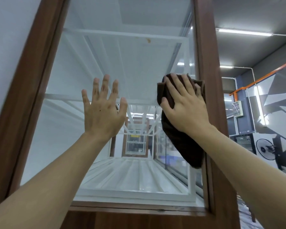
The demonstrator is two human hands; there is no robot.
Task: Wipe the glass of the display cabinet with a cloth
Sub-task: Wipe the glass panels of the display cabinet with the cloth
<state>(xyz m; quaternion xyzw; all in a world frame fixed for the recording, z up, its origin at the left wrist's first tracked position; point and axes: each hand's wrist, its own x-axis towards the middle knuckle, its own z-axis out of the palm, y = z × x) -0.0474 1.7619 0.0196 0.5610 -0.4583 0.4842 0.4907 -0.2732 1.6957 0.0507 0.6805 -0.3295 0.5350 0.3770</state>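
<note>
The display cabinet's glass pane (122, 66) fills the middle of the view, set in a brown wooden frame (206, 63). My right hand (185, 103) presses a dark brown cloth (182, 142) flat against the glass near the right frame edge, and the cloth's lower part hangs down below my wrist. My left hand (102, 108) is raised in front of the middle of the glass, palm forward, fingers spread, holding nothing. Whether it touches the pane is not clear. A small brownish spot (148, 40) shows high on the glass.
Inside the cabinet are white shelves (130, 177) and white bars. A pale wall (8, 38) lies left of the frame. To the right the room opens, with ceiling lights (244, 32), an orange rail (261, 80) and a standing fan (265, 149).
</note>
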